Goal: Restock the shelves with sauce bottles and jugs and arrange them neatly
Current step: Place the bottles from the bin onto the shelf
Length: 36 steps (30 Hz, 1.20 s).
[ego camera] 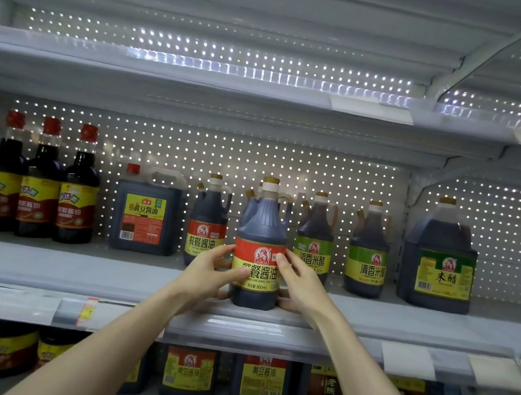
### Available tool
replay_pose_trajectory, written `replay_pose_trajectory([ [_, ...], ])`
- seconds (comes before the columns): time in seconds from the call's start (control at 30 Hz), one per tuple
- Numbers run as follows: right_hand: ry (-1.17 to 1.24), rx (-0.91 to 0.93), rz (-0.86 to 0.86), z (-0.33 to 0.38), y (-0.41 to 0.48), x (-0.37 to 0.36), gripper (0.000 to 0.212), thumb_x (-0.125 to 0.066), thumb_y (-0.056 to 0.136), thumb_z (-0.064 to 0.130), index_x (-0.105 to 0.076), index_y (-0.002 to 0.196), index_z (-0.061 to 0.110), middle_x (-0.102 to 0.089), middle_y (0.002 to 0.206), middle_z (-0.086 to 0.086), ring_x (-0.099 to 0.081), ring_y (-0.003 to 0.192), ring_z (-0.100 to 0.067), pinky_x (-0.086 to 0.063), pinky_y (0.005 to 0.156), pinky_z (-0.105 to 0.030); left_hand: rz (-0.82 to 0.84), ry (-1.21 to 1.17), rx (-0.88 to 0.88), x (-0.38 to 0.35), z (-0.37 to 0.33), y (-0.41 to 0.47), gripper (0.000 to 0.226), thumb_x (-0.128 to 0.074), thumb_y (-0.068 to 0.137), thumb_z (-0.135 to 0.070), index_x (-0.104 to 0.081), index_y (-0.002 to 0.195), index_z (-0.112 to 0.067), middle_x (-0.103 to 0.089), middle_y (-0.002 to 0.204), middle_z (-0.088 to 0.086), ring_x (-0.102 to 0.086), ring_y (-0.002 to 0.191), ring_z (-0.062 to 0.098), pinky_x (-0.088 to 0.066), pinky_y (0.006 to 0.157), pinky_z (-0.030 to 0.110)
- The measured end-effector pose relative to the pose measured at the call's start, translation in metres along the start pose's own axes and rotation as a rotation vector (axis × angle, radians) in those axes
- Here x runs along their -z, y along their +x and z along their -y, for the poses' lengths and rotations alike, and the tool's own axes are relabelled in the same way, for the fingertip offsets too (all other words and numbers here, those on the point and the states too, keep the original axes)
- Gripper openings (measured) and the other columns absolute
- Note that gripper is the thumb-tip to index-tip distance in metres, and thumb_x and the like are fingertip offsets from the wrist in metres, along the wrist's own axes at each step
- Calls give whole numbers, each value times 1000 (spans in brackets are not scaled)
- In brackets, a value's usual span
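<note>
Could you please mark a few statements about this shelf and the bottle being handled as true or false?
1. Both the left hand and the right hand hold the red-labelled bottle. True.
2. That bottle lies on its side. False: it stands upright near the front of the shelf.
3. Three red-capped bottles stand at the left of the same shelf. True.
4. The big jug at the far right has a red label. False: its label is green.
</note>
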State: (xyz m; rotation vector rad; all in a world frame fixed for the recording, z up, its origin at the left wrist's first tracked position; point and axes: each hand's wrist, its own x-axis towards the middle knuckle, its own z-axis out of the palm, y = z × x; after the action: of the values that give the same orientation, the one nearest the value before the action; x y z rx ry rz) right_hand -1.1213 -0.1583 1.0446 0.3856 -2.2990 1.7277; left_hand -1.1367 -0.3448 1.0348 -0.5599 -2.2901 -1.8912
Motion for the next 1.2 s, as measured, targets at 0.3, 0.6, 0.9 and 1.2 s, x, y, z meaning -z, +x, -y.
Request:
replay_pose_trajectory([
  [0.3, -121, 58, -122, 53, -18, 14, 57, -46, 99, 38, -29, 150, 20, -43, 148, -10, -49, 129, -28, -45, 103, -49, -128, 122, -123, 15, -39, -17, 65, -70, 83, -33, -43, 140, -14, -60, 127, 5, -58, 113, 19, -48, 100, 44],
  [0.6, -95, 191, -156, 81, -82, 8, 46, -51, 98, 35, -44, 140, 18, -62, 121, -3, -63, 94, -8, -53, 80, -29, -187, 210, -259, 17, -76, -99, 53, -68, 86, -33, -50, 133, -16, -62, 113, -3, -59, 102, 7, -52, 80, 23],
  [0.9, -11, 231, -24, 89, -157, -25, 40, -55, 96, 37, -51, 132, 20, -64, 113, 1, -66, 94, -12, -55, 83, -30, -322, 184, -214, 17, -85, -211, 50, -68, 86, -33, -50, 132, -20, -63, 114, -2, -60, 108, 12, -51, 92, 33],
  [1.2, 98, 265, 226, 114, -219, -116, 40, -55, 96, 36, -52, 132, 17, -66, 115, -3, -67, 93, -12, -55, 79, -27, -534, 297, -103, 69, -95, -346, 54, -67, 86, -37, -49, 135, -23, -63, 117, -4, -61, 107, 8, -53, 88, 31],
])
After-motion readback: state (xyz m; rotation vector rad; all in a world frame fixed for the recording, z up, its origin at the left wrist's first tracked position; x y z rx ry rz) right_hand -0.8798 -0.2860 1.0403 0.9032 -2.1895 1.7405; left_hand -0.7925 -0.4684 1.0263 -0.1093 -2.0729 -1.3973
